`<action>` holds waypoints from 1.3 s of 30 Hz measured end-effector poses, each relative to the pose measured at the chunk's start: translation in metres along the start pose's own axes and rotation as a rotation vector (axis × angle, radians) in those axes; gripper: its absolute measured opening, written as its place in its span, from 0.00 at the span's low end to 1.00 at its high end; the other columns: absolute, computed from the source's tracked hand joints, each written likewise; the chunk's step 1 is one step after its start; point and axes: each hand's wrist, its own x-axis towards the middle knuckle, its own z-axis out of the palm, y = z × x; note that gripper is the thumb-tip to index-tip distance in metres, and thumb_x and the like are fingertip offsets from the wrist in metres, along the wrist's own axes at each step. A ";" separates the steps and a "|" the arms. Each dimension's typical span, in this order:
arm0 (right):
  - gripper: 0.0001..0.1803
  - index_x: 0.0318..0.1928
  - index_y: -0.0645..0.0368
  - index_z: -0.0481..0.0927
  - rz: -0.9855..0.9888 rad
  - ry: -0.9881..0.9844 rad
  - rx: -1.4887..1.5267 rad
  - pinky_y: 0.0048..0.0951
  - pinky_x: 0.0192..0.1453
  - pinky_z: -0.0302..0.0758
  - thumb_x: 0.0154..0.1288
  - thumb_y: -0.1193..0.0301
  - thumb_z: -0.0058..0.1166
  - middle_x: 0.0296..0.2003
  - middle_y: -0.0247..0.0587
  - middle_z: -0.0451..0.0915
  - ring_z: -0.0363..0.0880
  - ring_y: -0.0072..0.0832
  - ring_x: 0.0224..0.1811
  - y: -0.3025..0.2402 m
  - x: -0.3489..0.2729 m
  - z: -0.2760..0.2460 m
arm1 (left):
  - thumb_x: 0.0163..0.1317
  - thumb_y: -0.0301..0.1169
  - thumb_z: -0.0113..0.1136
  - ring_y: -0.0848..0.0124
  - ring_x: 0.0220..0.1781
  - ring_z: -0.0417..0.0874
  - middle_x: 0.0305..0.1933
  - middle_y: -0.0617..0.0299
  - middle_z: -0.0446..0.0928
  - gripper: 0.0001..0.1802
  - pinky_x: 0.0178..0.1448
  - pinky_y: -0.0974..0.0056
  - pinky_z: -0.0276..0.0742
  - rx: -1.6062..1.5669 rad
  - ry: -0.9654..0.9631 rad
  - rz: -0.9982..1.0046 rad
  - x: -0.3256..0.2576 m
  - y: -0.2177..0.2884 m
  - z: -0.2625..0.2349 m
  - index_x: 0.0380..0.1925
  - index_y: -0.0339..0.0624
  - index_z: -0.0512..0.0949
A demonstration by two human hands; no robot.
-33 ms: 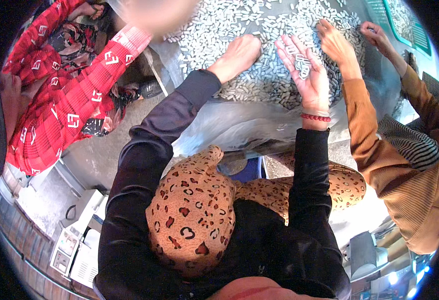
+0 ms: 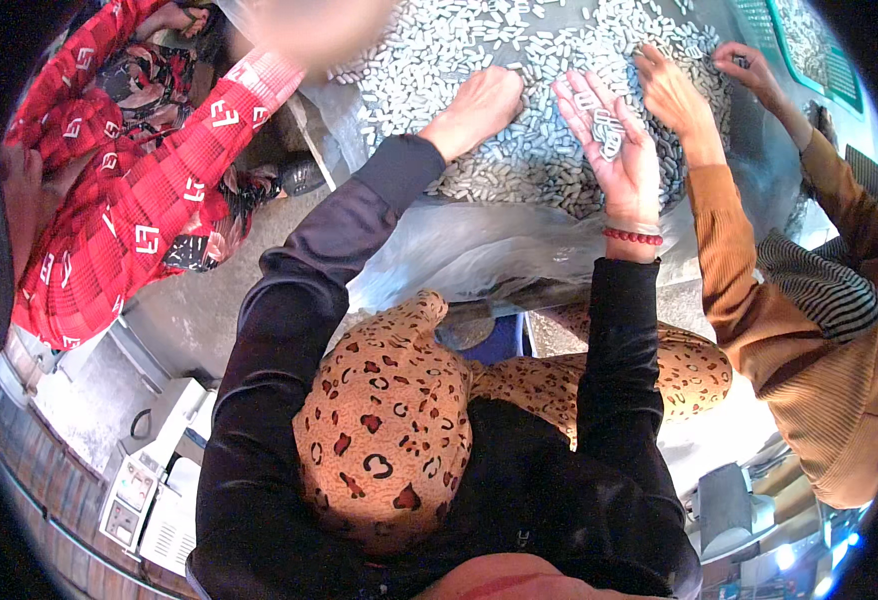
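My left hand (image 2: pixel 489 98) rests on a wide heap of small pale oblong pieces (image 2: pixel 459 38), back upward. Its fingers are bent down and pressed together; their tips are hidden, so what they pinch cannot be made out. To the right, my right hand (image 2: pixel 627 175) is turned palm up over the near part of the heap. Several small oval pieces (image 2: pixel 607 130) with pale rims lie in a loose row along its palm and fingers, which are stretched and slightly cupped. A red bead bracelet (image 2: pixel 632 237) circles that wrist.
Clear plastic sheeting (image 2: pixel 459 245) hangs over the near table edge. On the right, a co-worker's hands (image 2: pixel 674 95) work at the heap, close to mine; a red-sleeved arm (image 2: pixel 169 190) reaches in from the left. A green basket (image 2: pixel 834 65) stands at the far right.
The co-worker's outer hand at the right has shifted slightly left and its fingers have spread. My own hands have barely moved.
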 end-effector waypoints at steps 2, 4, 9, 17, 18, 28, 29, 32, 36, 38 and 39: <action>0.26 0.58 0.75 0.57 0.005 -0.001 0.024 0.47 0.67 0.55 0.65 0.69 0.42 0.59 0.64 0.57 0.54 0.54 0.63 -0.001 -0.002 0.000 | 0.45 0.30 0.59 0.56 0.30 0.81 0.24 0.47 0.77 0.07 0.37 0.56 0.75 -0.179 -0.088 -0.117 0.008 0.000 -0.008 0.23 0.36 0.79; 0.26 0.58 0.76 0.57 -0.006 0.026 0.016 0.48 0.68 0.53 0.65 0.69 0.41 0.60 0.64 0.56 0.53 0.54 0.64 -0.001 -0.007 -0.001 | 0.44 0.33 0.62 0.57 0.29 0.81 0.24 0.48 0.78 0.09 0.38 0.59 0.75 -0.345 -0.181 -0.235 0.013 0.002 -0.012 0.26 0.40 0.82; 0.19 0.54 0.67 0.66 0.058 -0.026 0.049 0.33 0.42 0.74 0.65 0.70 0.42 0.37 0.44 0.74 0.73 0.35 0.40 -0.021 -0.017 -0.032 | 0.44 0.32 0.61 0.57 0.31 0.81 0.25 0.49 0.78 0.09 0.39 0.58 0.75 -0.210 -0.011 -0.057 0.012 0.010 0.007 0.26 0.40 0.81; 0.18 0.28 0.60 0.71 -0.004 0.152 -0.338 0.17 0.11 0.47 0.67 0.59 0.41 0.10 0.25 0.54 0.48 0.16 0.09 -0.007 -0.029 0.002 | 0.49 0.36 0.60 0.53 0.31 0.80 0.27 0.47 0.78 0.13 0.37 0.55 0.75 -0.242 0.373 -0.185 0.024 -0.045 -0.055 0.31 0.39 0.80; 0.19 0.25 0.60 0.71 -0.055 0.193 -0.556 0.17 0.11 0.47 0.68 0.58 0.41 0.09 0.24 0.57 0.50 0.14 0.08 -0.007 -0.031 0.002 | 0.51 0.36 0.59 0.53 0.32 0.80 0.28 0.47 0.78 0.13 0.38 0.56 0.75 -0.034 0.459 -0.028 0.017 -0.040 -0.060 0.32 0.38 0.80; 0.19 0.31 0.61 0.82 0.014 0.240 -1.793 0.32 0.29 0.69 0.62 0.60 0.44 0.17 0.45 0.75 0.74 0.31 0.20 0.021 0.017 -0.022 | 0.51 0.32 0.60 0.61 0.37 0.80 0.32 0.55 0.78 0.09 0.40 0.62 0.74 -0.221 0.027 0.037 0.004 -0.028 -0.022 0.33 0.43 0.80; 0.19 0.31 0.61 0.82 -0.093 0.283 -1.830 0.33 0.31 0.70 0.62 0.59 0.44 0.19 0.47 0.77 0.76 0.34 0.23 0.016 0.017 -0.024 | 0.51 0.32 0.59 0.61 0.36 0.80 0.31 0.55 0.77 0.10 0.40 0.61 0.74 -0.167 0.084 0.037 0.007 -0.032 -0.032 0.33 0.43 0.80; 0.18 0.34 0.61 0.81 -0.249 0.457 -1.883 0.36 0.39 0.73 0.62 0.59 0.44 0.27 0.53 0.79 0.80 0.43 0.33 -0.005 0.009 -0.021 | 0.51 0.30 0.58 0.57 0.36 0.77 0.30 0.54 0.76 0.08 0.41 0.59 0.73 -0.112 0.047 0.223 0.003 -0.025 -0.045 0.32 0.43 0.80; 0.19 0.36 0.64 0.80 -0.358 0.454 -1.898 0.34 0.34 0.71 0.63 0.59 0.44 0.22 0.53 0.77 0.75 0.38 0.26 -0.014 0.004 -0.031 | 0.52 0.29 0.54 0.56 0.35 0.77 0.32 0.53 0.73 0.08 0.39 0.58 0.74 0.035 -0.027 0.322 -0.003 -0.014 -0.030 0.33 0.39 0.76; 0.19 0.40 0.64 0.80 -0.284 0.407 -1.898 0.27 0.30 0.68 0.63 0.60 0.46 0.20 0.47 0.77 0.70 0.23 0.22 -0.012 0.000 -0.029 | 0.52 0.26 0.52 0.54 0.35 0.78 0.33 0.51 0.73 0.07 0.38 0.56 0.76 0.174 -0.051 0.249 0.000 -0.006 -0.024 0.32 0.37 0.74; 0.19 0.38 0.64 0.80 -0.304 0.419 -1.844 0.29 0.29 0.68 0.63 0.60 0.46 0.18 0.47 0.75 0.70 0.26 0.20 -0.008 -0.003 -0.027 | 0.50 0.24 0.51 0.53 0.34 0.79 0.31 0.49 0.73 0.06 0.36 0.56 0.77 0.220 -0.043 0.235 -0.008 -0.001 -0.020 0.29 0.35 0.74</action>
